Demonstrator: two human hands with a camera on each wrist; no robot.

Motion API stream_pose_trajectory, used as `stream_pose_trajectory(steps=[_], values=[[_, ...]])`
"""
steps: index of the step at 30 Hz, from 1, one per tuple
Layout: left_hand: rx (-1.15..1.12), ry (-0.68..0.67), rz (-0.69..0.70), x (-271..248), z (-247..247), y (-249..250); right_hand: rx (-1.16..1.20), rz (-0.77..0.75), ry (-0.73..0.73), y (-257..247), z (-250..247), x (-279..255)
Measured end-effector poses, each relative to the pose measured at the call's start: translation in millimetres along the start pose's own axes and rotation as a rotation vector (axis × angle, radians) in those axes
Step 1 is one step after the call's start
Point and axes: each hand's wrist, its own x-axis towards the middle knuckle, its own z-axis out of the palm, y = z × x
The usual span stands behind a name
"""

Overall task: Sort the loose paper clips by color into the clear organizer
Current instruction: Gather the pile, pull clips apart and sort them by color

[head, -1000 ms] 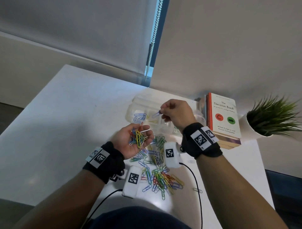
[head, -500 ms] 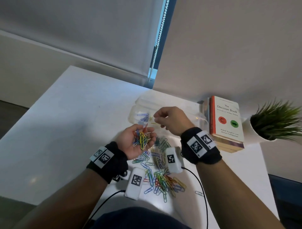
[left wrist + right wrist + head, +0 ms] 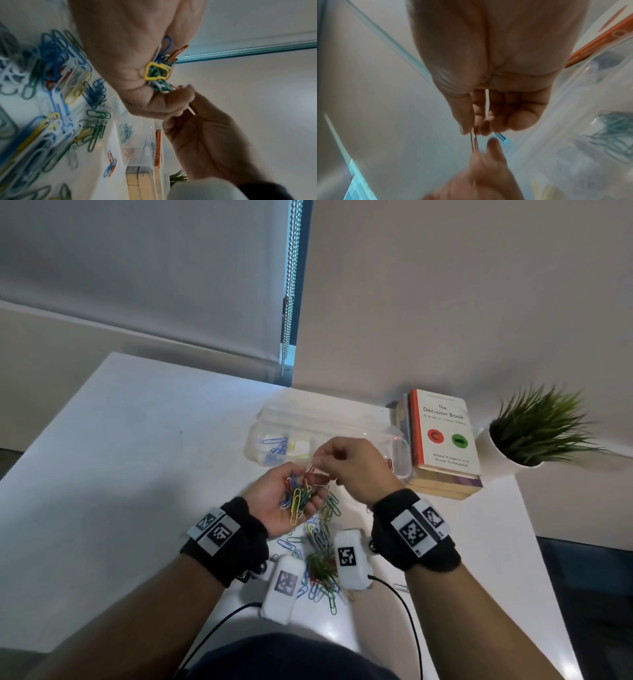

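Tangling worries us: our right hand (image 3: 356, 467) pinches a red clip (image 3: 311, 469) at frame centre, possibly dragging others from the bunch (image 3: 297, 494) our left hand (image 3: 281, 501) cups.

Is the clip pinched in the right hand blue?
No, the right hand pinches a red paper clip between thumb and fingers.

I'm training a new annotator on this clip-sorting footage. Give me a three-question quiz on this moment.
1. True or false: the left hand holds a mixed bundle of paper clips.
2. What colour is the clip that the right hand pinches?
3. Which lies right of the clear organizer: A) mug, B) stack of books, C) stapler?

Key: 1 true; 2 red; 3 B.
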Motion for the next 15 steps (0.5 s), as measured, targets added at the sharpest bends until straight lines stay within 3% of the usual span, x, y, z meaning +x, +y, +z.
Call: stream_pose_trajectory(steps=[5,8,13,15], values=[[-0.055,-0.009,-0.017,4.4,-0.6,-1.2,0.253,0.043,0.167,3.9,-36.2,-7.6],[-0.040,-0.016,-0.027,6.0,2.8,-2.6,0.260,0.056,0.211,9.6,-44.8,-7.1],[0.036,-0.019,-0.044,6.7,10.2,-2.5,0.012,0.100,-0.047,6.0,-24.1,-8.2],[0.066,-0.010,-0.044,5.3,11.3,-2.1,0.006,0.096,-0.081,5.3,-11.9,-5.5]])
